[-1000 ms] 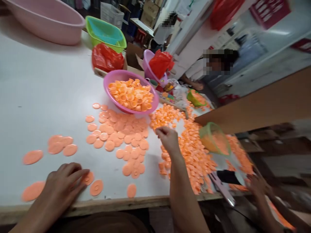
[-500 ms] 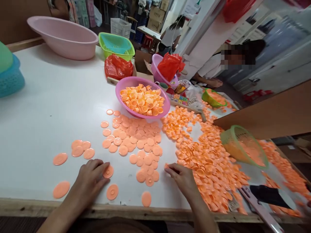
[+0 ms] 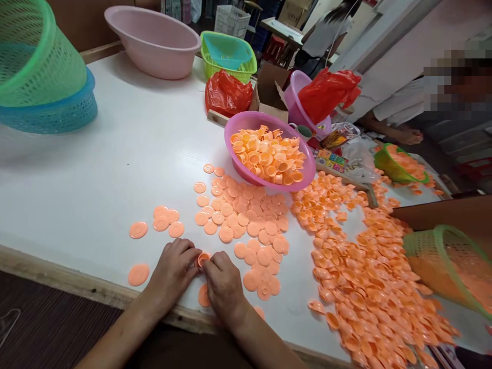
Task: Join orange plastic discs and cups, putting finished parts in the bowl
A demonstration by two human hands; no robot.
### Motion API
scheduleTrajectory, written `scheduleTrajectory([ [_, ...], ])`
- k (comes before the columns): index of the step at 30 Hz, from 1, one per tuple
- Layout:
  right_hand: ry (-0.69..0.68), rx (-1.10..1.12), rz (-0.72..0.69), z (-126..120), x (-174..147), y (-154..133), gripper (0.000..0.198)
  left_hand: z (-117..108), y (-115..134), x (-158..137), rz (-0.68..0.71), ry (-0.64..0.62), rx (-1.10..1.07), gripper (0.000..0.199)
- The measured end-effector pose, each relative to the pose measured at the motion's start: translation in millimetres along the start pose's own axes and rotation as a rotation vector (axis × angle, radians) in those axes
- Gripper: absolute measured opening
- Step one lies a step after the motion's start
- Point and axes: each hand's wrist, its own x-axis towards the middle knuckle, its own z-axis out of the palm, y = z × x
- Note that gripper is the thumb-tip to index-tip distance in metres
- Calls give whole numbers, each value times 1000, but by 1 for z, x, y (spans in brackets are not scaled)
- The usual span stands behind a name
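Note:
Near the table's front edge, my left hand [image 3: 176, 269] and my right hand [image 3: 226, 284] meet around a small orange toy cup [image 3: 203, 259]. My right fingers pinch the cup from the right. The left fingertips are closed at its other side, on an orange toy saucer that is mostly hidden beneath the cup and fingers. Partly covered by my right hand, another flat saucer [image 3: 203, 295] lies just below. More saucers [image 3: 234, 205] spread over the white table beyond my hands, with a few loose ones [image 3: 138, 230] to the left.
A pink bowl [image 3: 230, 130] heaped with orange cups stands behind the saucers. To the right lies a large pile of cups [image 3: 361, 277], beside a tipped green basket [image 3: 442, 241]. Baskets [image 3: 46, 115] stand at far left, a pink basin [image 3: 154, 46] at the back. A person [image 3: 400, 113] is at the right.
My right hand has moved left with a small orange piece and now meets my left hand. The view has swung, so the table's things appear shifted right.

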Motion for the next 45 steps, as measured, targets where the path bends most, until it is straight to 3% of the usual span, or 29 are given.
scheduleTrajectory([
  [6,33,-121,-84,1,0,1,25,-13,6,11,-108,-106,-271,15],
  [13,48,-212,-132,13,-4,7,27,5,10,6,-78,44,-63,19],
  [20,36,-293,-126,7,-3,2,23,-1,8,10,-98,26,-116,21],
  [23,102,-243,-110,-20,22,16,20,-5,5,7,-121,130,-281,24],
  [25,230,-220,-46,-54,57,31,23,-7,5,-2,-144,184,-301,27],
  [29,504,-127,178,-138,125,75,17,-3,16,-23,-10,-31,-123,19],
  [31,573,-88,241,-171,129,97,23,4,20,-30,95,-108,4,15],
  [33,512,-121,299,-194,102,111,18,14,20,-31,175,-101,111,15],
  [35,316,-178,393,-205,51,117,15,24,14,-29,216,-51,164,16],
  [37,95,-199,548,-207,-10,117,14,31,5,-21,235,6,188,21],
  [39,-40,-203,733,-202,-64,116,13,33,-2,-12,231,53,213,27],
  [42,-120,-211,920,-188,-119,115,17,27,-7,-1,209,75,218,31],
  [45,-121,-175,920,-175,-141,116,23,17,-4,2,220,45,164,31],
])
